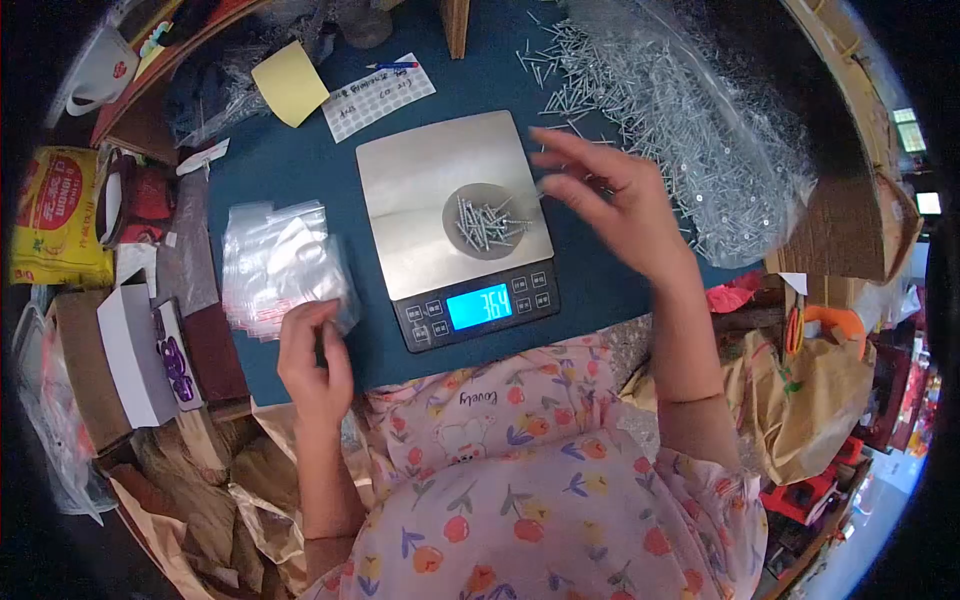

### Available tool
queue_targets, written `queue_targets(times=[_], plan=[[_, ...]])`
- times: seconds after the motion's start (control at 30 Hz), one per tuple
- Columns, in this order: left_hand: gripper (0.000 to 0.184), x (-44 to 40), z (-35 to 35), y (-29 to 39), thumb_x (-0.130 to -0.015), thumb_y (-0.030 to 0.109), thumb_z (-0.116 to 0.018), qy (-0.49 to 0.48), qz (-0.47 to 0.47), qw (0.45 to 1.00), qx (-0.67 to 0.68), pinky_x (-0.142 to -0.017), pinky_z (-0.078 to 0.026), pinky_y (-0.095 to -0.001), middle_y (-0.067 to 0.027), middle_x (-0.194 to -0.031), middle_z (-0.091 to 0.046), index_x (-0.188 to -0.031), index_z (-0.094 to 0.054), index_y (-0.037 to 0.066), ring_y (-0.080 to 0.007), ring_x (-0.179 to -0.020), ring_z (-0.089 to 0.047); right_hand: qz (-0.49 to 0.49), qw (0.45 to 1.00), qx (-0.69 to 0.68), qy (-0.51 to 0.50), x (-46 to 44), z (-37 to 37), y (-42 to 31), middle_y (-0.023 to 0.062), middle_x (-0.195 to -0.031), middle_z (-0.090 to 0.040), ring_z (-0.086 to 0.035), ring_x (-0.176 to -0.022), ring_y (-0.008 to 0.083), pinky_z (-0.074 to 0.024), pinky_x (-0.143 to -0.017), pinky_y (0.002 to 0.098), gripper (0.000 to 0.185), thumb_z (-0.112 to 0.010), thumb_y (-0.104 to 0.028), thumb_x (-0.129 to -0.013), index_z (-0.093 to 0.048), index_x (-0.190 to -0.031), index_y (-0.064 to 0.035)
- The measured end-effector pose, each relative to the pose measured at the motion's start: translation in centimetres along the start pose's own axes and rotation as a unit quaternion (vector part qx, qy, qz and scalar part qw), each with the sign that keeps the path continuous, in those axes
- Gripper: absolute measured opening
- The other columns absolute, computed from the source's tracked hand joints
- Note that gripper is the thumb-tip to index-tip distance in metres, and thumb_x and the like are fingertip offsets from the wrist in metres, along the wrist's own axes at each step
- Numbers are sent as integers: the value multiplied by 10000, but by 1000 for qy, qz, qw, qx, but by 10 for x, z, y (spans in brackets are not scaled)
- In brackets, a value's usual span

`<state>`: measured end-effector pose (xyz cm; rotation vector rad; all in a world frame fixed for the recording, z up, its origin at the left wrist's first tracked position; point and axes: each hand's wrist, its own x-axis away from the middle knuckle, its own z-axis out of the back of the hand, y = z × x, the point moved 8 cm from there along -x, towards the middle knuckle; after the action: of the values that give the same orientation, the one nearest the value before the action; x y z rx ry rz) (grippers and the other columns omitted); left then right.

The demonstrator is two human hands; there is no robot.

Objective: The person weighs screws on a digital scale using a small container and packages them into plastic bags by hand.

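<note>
A small batch of screws (487,222) lay in a round dish (451,226) on the scale (410,180), so weighing looked under way; the display (480,306) seemed to read 364, any decimal point unclear. Just right of the scale hung the right hand (620,205), empty, fingers parted; farther right, a large screw heap (640,110) remained unweighed. Left of the scale, the left hand (315,360) met clear bags (280,260), its grip impossible to tell; these looked flat, bagging apparently undone.

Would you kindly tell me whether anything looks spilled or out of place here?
Some loose silver metal screws lie scattered on the dark-blue tabletop, beside the large silver screw pile, so they look slightly spilled.
</note>
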<state>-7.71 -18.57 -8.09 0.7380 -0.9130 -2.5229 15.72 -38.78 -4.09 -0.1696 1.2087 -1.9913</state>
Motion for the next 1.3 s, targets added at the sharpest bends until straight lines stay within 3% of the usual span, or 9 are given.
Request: queue_targets(times=[0.17, 0.37, 0.5, 0.63, 0.83, 0.9, 1.03, 1.13, 1.3], plan=[[145, 4, 7, 12, -821, -93, -573, -4, -11, 1000, 3, -739, -489, -314, -144, -897, -622, -946, -612, -31, -227, -807, -610, 50, 996, 74, -14, 7, -11, -28, 115, -961, -687, -654, -799, 212, -516, -713, 288, 333, -670, -114, -837, -636, -1166, -69], [135, 24, -8, 24, -881, -67, -556, -43, 131, 966, 220, -733, -519, -285, -159, -991, -660, -989, -634, -45, -167, -837, -650, 131, 989, 6, -75, 42, -48, -65, 100, -917, -649, -635, -794, 250, -523, -700, 342, 317, -711, -143, -783, -653, -1089, -87], [210, 21, -22, 70, -817, -67, -594, -207, -57, 963, 161, -759, -527, -331, -168, -965, -667, -1013, -652, -17, -268, -871, -666, 181, 972, 5, -152, 66, -72, -73, 71, -843, -600, -608, -784, 257, -509, -685, 347, 209, -715, -146, -768, -637, -940, -57], [171, 28, -26, 72, -781, -28, -655, -253, -4, 943, 214, -737, -521, -345, -131, -851, -657, -946, -671, 14, -276, -785, -648, 184, 969, -43, -161, 83, -80, -75, 71, -752, -550, -587, -697, 253, -486, -614, 359, 134, -686, -123, -785, -596, -850, -49], [150, 34, -38, 85, -737, 91, -762, -265, -47, 904, 333, -598, -460, -339, -64, -673, -610, -839, -658, 55, -231, -611, -597, 74, 924, -253, -278, 99, -95, -64, 88, -730, -553, -565, -607, 255, -440, -534, 344, 115, -634, -131, -857, -578, -827, -35], [142, 32, -40, 92, -750, 97, -751, -282, -74, 889, 353, -597, -443, -345, -62, -693, -613, -855, -659, 67, -230, -617, -586, -4, 888, -330, -321, 100, -99, -64, 89, -718, -562, -560, -586, 258, -424, -517, 336, 126, -621, -139, -877, -575, -826, -34], [128, 44, -47, 101, -775, 109, -725, -338, -192, 857, 337, -640, -439, -347, -51, -770, -617, -879, -653, 87, -241, -677, -585, 65, 877, -352, -320, 112, -94, -64, 76, -655, -557, -560, -548, 232, -410, -497, 328, 121, -623, -121, -865, -575, -794, -35], [142, 54, -71, 91, -772, 122, -724, -402, -84, 861, 298, -668, -436, -340, -61, -842, -603, -873, -629, 95, -238, -764, -594, 100, 891, -367, -247, 108, -80, -57, 65, -625, -547, -555, -527, 205, -406, -491, 318, 112, -634, -95, -838, -575, -767, -32], [172, 20, -29, 96, -669, 112, -746, -213, -152, 920, 292, -722, -434, -383, -60, -868, -575, -682, -575, 100, -280, -870, -605, 18, 930, -292, -222, 96, -69, -39, 79, -670, -576, -562, -552, 205, -431, -521, 301, 64, -622, -60, -815, -591, -780, -17]])
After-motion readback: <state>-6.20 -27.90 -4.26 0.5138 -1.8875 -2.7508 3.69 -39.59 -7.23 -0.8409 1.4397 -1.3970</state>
